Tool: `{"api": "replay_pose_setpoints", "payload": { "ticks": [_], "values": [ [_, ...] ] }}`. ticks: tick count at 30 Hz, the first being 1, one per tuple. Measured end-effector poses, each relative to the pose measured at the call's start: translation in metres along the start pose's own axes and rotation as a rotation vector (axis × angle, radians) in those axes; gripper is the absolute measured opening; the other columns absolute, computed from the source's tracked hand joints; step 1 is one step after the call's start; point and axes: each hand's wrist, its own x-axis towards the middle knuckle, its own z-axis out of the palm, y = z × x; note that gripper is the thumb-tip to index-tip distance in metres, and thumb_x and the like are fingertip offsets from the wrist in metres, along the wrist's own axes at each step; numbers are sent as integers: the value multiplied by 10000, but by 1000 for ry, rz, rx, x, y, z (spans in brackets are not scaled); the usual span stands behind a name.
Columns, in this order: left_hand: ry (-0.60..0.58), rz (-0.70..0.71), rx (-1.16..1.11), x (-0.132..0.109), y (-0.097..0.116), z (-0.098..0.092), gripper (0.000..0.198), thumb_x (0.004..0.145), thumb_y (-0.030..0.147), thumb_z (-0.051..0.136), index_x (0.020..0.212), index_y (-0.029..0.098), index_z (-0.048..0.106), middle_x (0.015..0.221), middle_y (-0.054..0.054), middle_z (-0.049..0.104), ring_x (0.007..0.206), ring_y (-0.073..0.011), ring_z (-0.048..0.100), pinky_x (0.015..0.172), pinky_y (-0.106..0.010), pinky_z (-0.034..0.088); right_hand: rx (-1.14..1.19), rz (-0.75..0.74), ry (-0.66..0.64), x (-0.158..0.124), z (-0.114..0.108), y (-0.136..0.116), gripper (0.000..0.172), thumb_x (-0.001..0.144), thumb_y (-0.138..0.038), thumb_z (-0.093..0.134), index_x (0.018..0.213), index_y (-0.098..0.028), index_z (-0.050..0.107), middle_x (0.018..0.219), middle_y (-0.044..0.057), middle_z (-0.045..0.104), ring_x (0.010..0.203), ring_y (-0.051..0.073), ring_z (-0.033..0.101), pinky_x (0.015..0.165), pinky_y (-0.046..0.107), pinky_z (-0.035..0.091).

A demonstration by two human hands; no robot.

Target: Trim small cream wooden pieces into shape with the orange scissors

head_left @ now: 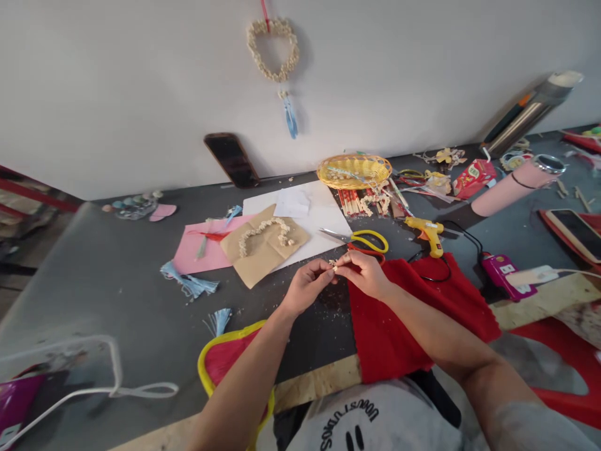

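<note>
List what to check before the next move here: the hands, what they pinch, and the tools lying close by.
1. Grip: left hand and right hand pinch the small pale piece between their fingertips: ok.
2. Piece's make and condition: too small to see: cannot tell.
3. Yellow-handled scissors lie just beyond the hands, unheld: ok.
4. Yellow glue gun rests at the red cloth edge, apart from both hands; whether hot: cannot tell.
5. Heart-shaped outline lies on the brown paper, untouched: ok.
6. Table under the hands free of crumbs: not ok, bits are scattered there.
</note>
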Motion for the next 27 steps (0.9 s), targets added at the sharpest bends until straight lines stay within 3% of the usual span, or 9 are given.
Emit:
{"api": "replay_pose_setpoints", "payload": {
  "ticks": [10,27],
  "values": [
    [4,-2,25,1,-2,-3,313,788,472,683,792,161,647,647,-17,635,559,-98,483,493,-201,340,7,32,-28,1,0,-1,168,897,-358,614,824,-210,646,785,19,675,722,148,624,707,282,511],
    [6,31,17,2,-2,-3,288,793,441,690,800,153,696,673,-28,661,596,-113,523,564,-221,393,-8,23,-37,0,-1,-2,191,910,-366,592,818,-205,640,771,24,664,712,150,618,701,287,513]
  ]
}}
